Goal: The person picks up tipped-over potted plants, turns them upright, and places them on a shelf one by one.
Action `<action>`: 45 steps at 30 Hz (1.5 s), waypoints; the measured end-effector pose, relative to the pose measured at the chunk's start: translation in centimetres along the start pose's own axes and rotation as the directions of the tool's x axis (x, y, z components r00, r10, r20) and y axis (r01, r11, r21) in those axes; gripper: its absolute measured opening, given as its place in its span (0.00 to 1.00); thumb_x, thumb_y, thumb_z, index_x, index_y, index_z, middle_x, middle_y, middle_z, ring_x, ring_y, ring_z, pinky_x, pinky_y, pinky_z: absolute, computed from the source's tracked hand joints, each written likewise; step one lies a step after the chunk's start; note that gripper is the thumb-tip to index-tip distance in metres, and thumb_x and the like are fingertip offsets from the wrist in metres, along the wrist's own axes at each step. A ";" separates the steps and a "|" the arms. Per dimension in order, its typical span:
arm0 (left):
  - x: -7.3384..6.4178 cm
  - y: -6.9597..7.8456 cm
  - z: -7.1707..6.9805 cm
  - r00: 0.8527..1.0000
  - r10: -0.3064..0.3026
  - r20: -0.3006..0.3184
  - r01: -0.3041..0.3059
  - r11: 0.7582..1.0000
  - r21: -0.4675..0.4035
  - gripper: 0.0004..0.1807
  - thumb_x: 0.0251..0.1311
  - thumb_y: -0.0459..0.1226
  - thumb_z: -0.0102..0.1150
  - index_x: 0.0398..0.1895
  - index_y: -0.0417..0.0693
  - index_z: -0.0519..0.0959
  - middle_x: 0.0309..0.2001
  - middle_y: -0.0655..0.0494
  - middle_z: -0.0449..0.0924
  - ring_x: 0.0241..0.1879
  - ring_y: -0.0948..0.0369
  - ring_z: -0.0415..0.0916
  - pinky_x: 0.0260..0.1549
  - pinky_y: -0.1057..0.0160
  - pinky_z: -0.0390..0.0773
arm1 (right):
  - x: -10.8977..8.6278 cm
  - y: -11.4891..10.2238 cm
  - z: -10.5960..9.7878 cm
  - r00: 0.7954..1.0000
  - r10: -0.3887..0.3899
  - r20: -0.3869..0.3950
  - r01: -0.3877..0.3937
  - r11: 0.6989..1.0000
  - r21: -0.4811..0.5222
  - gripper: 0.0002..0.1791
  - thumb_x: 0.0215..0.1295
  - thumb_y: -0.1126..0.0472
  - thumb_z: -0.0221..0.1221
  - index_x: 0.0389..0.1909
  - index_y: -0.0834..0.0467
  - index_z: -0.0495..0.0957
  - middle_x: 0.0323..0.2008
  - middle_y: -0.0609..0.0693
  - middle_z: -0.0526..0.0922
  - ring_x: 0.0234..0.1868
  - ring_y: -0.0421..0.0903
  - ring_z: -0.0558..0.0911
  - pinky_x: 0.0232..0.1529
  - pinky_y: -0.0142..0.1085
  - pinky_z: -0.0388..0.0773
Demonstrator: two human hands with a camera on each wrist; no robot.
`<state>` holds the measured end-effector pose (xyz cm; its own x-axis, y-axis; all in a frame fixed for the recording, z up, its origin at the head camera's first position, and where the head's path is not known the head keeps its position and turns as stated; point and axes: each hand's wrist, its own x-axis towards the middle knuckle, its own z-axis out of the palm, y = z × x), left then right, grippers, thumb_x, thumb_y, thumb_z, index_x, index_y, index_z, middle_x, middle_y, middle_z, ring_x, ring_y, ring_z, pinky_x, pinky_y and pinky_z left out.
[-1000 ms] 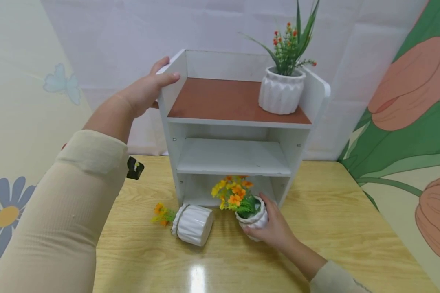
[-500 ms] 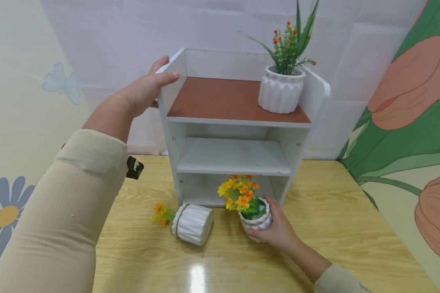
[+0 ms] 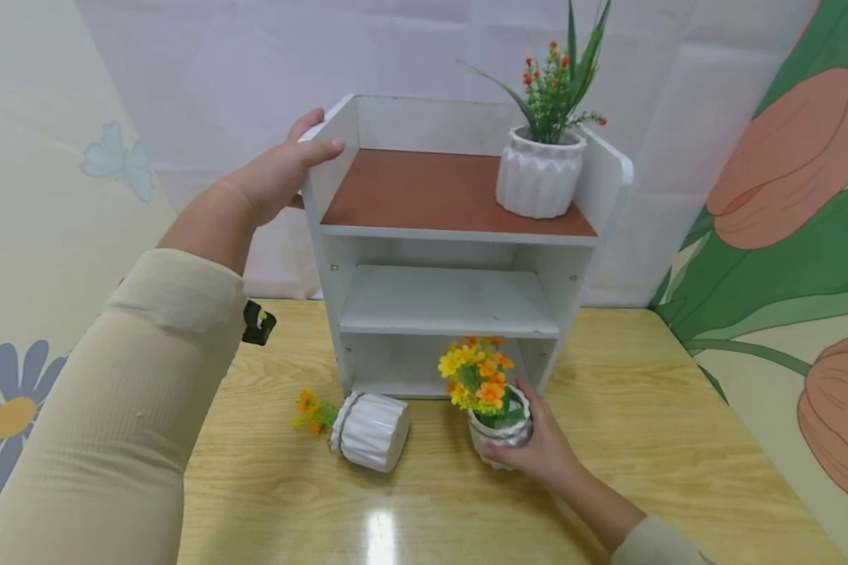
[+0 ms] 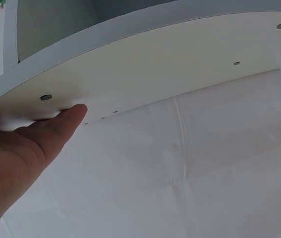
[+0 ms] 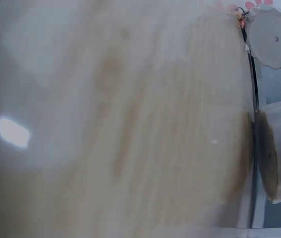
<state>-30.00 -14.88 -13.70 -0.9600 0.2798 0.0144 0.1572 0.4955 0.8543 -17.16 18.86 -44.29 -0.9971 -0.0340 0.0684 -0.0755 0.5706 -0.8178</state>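
My right hand (image 3: 540, 443) grips a small white pot (image 3: 491, 451) of yellow and orange artificial flowers (image 3: 477, 373) from its right side, thumb in front. This pot stands nearly upright just in front of the shelf; in the right wrist view part of the pot's base (image 5: 266, 156) shows, close to the table. My left hand (image 3: 275, 173) holds the upper left side panel of a white shelf (image 3: 448, 326), thumb over the edge, other fingers along its outer face. A second white flower pot (image 3: 372, 433) lies on its side, its orange flowers (image 3: 312, 412) pointing left.
On the shelf's brown top (image 3: 417, 192), at the right, stands a larger white pot (image 3: 539, 176) with long green leaves and red blooms. The shelf rests on a wood-grain table (image 3: 643, 416). Behind hangs a white cloth (image 3: 240, 71); a floral wall (image 3: 805, 157) bounds the right.
My right hand has moved a little to the right with the flower pot, and its flowers now lean less to the left. The left hand stays on the shelf panel.
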 end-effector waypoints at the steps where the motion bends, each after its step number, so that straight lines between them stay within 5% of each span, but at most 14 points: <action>1: 0.0 0.0 0.0 1.000 0.000 0.000 0.000 1.000 -0.001 0.39 0.68 0.65 0.34 0.73 0.86 0.26 0.76 0.53 0.47 0.71 0.51 0.51 0.69 0.40 0.54 | -0.1 0.1 0.0 1.000 0.001 -0.004 -0.001 1.000 0.006 0.65 0.39 0.52 0.80 0.76 0.57 0.49 0.71 0.68 0.58 0.69 0.67 0.64 0.67 0.63 0.60; 21: 0.1 -0.1 -0.1 1.000 -0.007 -0.001 0.007 1.000 0.002 0.39 0.67 0.65 0.34 0.73 0.85 0.26 0.76 0.53 0.47 0.71 0.51 0.51 0.69 0.40 0.54 | -1.5 1.3 1.3 0.994 0.004 -0.105 0.016 0.981 0.192 0.63 0.39 0.60 0.79 0.75 0.60 0.50 0.73 0.65 0.57 0.73 0.65 0.58 0.71 0.62 0.50; 45: 0.0 0.0 0.0 1.000 -0.006 -0.003 0.006 1.000 0.008 0.39 0.67 0.65 0.34 0.73 0.86 0.26 0.76 0.53 0.47 0.72 0.51 0.51 0.69 0.39 0.54 | -2.1 1.9 2.1 0.990 -0.021 -0.138 0.057 0.964 0.259 0.59 0.46 0.62 0.76 0.74 0.63 0.48 0.74 0.65 0.53 0.75 0.63 0.53 0.72 0.60 0.47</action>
<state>-30.03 -14.86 -13.68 -0.9617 0.2739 0.0106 0.1528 0.5037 0.8502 -15.26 18.27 -47.18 -0.9841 0.0675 0.1640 -0.1324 0.3354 -0.9327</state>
